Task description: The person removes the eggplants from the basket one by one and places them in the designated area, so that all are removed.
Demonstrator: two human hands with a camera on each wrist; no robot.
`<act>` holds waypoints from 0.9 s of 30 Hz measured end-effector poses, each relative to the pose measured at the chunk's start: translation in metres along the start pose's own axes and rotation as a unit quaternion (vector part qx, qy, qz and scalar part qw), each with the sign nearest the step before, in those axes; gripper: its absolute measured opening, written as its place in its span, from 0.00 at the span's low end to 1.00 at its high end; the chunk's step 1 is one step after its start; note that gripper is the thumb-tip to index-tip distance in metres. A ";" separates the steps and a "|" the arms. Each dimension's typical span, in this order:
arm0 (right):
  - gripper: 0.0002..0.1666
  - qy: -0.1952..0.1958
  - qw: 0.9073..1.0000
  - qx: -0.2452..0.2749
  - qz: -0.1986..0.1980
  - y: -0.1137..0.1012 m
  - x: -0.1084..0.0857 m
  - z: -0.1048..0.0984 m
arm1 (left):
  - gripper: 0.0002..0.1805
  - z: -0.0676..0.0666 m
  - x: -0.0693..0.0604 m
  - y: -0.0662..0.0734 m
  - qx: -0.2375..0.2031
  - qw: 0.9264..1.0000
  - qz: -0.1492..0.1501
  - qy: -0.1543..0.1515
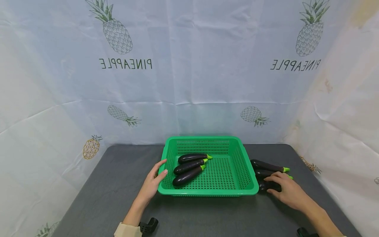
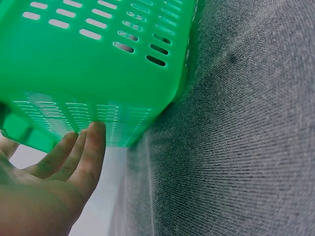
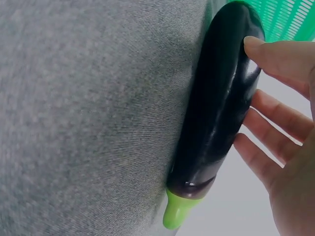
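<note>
Three dark purple eggplants [image 1: 187, 176] with green stems lie in the left part of a green plastic basket [image 1: 207, 192]. At the basket's left side, my left hand [image 1: 151, 184] touches the rim with its thumb. Its fingers [image 2: 91, 152] are fairly straight against the outer wall in the left wrist view. To the right of the basket, my right hand [image 1: 288, 191] holds the nearest of three more eggplants [image 3: 216, 103], thumb on the near side and fingers across its upper side. This eggplant lies on the table. Two others [image 1: 266, 165] lie just behind it, partly covered by the hand.
The dark grey table [image 1: 124, 177] carries the basket near its back edge. White cloth [image 1: 189, 82] printed with pineapples hangs behind and along both sides. Dark wrist devices [image 1: 149, 225] show below the hands.
</note>
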State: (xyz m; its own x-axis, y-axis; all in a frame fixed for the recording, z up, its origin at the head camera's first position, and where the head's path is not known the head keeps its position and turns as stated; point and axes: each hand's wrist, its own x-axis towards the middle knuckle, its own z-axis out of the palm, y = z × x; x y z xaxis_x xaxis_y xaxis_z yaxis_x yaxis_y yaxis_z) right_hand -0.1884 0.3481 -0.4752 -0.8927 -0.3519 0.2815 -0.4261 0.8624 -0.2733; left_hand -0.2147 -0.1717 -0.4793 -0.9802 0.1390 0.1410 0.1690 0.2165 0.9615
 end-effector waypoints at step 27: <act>0.20 -0.015 1.000 0.008 -0.008 -0.002 0.000 0.000 | 0.28 0.000 -0.001 -0.001 0.000 1.000 0.005 0.004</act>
State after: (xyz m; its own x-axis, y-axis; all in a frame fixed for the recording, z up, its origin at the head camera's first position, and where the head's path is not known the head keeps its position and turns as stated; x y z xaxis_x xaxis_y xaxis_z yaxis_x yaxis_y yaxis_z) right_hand -0.1876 0.3464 -0.4745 -0.8897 -0.3764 0.2584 -0.4423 0.8510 -0.2831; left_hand -0.2142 -0.1716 -0.4805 -0.9790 0.1345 0.1530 0.1796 0.2160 0.9597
